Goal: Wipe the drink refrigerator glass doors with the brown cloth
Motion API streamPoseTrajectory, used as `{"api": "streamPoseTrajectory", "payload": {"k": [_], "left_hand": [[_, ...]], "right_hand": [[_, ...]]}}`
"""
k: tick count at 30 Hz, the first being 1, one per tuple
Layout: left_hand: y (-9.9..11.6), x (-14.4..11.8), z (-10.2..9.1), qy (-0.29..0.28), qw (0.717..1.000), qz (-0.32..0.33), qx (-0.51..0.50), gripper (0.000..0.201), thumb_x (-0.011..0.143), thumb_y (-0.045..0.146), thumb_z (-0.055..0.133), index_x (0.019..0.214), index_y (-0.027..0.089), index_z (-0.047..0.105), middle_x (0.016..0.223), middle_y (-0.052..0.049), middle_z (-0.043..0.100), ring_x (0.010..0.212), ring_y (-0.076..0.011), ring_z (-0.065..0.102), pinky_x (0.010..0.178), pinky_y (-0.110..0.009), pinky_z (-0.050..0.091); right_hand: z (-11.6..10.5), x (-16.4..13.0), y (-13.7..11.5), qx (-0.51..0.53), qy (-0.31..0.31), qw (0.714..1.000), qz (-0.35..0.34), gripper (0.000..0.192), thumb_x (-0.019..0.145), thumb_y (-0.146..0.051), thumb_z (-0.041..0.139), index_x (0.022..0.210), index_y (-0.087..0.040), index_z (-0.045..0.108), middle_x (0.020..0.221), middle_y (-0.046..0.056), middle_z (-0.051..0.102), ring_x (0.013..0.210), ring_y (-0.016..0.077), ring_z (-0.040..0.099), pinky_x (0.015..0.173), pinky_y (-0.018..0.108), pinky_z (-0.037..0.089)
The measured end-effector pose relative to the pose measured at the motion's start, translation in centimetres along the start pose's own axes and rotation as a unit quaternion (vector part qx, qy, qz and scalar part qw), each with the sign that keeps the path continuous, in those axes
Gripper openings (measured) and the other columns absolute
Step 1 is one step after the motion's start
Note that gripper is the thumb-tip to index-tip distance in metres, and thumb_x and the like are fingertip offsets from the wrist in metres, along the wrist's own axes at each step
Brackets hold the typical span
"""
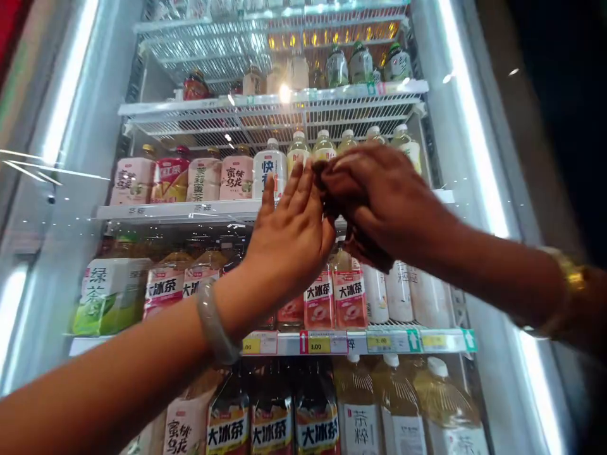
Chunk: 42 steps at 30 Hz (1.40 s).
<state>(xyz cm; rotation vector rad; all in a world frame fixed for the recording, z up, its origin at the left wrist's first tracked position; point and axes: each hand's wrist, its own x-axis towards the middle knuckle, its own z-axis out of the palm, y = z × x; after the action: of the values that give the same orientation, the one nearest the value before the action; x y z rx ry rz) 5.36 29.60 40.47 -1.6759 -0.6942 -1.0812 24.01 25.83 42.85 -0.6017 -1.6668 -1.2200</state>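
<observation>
Lit drinks cooler (102,120) with wire shelves (265,117) (bottles (322,303) crowded throughout).

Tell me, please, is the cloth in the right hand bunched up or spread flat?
Bunched: the cloth sits crumpled inside the right hand.

white wire cooler shelves (265,212), rows of tea bottles (318,297), price tags (319,344)

Light: 2 bright vertical strips (467,120) inside the cooler, overexposed.
Glare: white reflections on the glass door (42,189).
Surroundings: dark at right.
Edges: stretched, slightly blurred.
</observation>
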Motion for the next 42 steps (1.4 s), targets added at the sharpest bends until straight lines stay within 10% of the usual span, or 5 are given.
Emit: {"api": "streamPoseTrajectory", "payload": {"k": [10, 18, 24, 33, 42], "left_hand": [[-3.1, 0.7, 0.0, 0.033, 0.998, 0.053, -0.023, 0.071, 0.097, 0.011, 0.036, 0.166, 0.009, 0.023, 0.171, -0.01, 0.035, 0.164, -0.0221, 0.019, 0.137, -0.051, 0.003], [-9.0, 12.7, -2.4, 0.009, 0.999, -0.026, -0.022, 0.071, 0.102, 0.022, 0.042, 0.167, 0.009, 0.016, 0.176, -0.011, 0.009, 0.166, -0.0236, 0.007, 0.135, -0.056, -0.002], [-10.1, 14.2, -3.5, -0.047, 0.995, -0.038, -0.077, 0.063, 0.108, 0.026, 0.034, 0.167, 0.014, 0.018, 0.176, -0.002, 0.011, 0.165, -0.0183, 0.007, 0.136, -0.046, -0.004], [-15.6, 21.5, -6.2, -0.081, 0.987, -0.101, -0.097, 0.071, 0.104, 0.028, 0.044, 0.168, 0.014, 0.018, 0.175, -0.011, 0.011, 0.166, -0.0251, 0.003, 0.133, -0.055, -0.009], [-19.7, 17.4, -8.7, -0.133, 0.979, -0.102, -0.112, 0.071, 0.1, 0.021, 0.047, 0.167, 0.016, 0.023, 0.162, -0.013, 0.048, 0.164, -0.0207, 0.016, 0.135, -0.046, 0.0]], "right_hand": [[3.4, -1.6, -2.8, -0.091, 0.073, 0.993, 0.029, 0.025, 0.097, -0.03, 0.069, 0.121, -0.031, 0.074, 0.147, -0.005, 0.065, 0.138, 0.0251, 0.061, 0.129, 0.044, 0.043], [2.3, 11.7, 4.4, -0.011, 0.019, 0.996, 0.092, 0.041, 0.101, -0.038, 0.062, 0.138, -0.022, 0.065, 0.144, 0.01, 0.066, 0.139, 0.0334, 0.06, 0.12, 0.058, 0.051], [4.4, 12.8, 0.2, -0.015, 0.138, 0.975, 0.175, 0.019, 0.091, -0.013, 0.072, 0.105, -0.024, 0.079, 0.114, 0.001, 0.076, 0.134, 0.0233, 0.064, 0.122, 0.039, 0.05], [3.0, 23.4, 3.3, 0.048, 0.022, 0.979, 0.199, 0.033, 0.101, -0.023, 0.062, 0.133, -0.025, 0.068, 0.145, 0.005, 0.06, 0.153, 0.0283, 0.042, 0.133, 0.051, 0.032], [5.9, 23.9, -3.8, 0.091, 0.005, 0.971, 0.219, 0.043, 0.094, -0.016, 0.067, 0.136, -0.024, 0.064, 0.14, 0.009, 0.064, 0.144, 0.0301, 0.052, 0.125, 0.056, 0.044]]}}
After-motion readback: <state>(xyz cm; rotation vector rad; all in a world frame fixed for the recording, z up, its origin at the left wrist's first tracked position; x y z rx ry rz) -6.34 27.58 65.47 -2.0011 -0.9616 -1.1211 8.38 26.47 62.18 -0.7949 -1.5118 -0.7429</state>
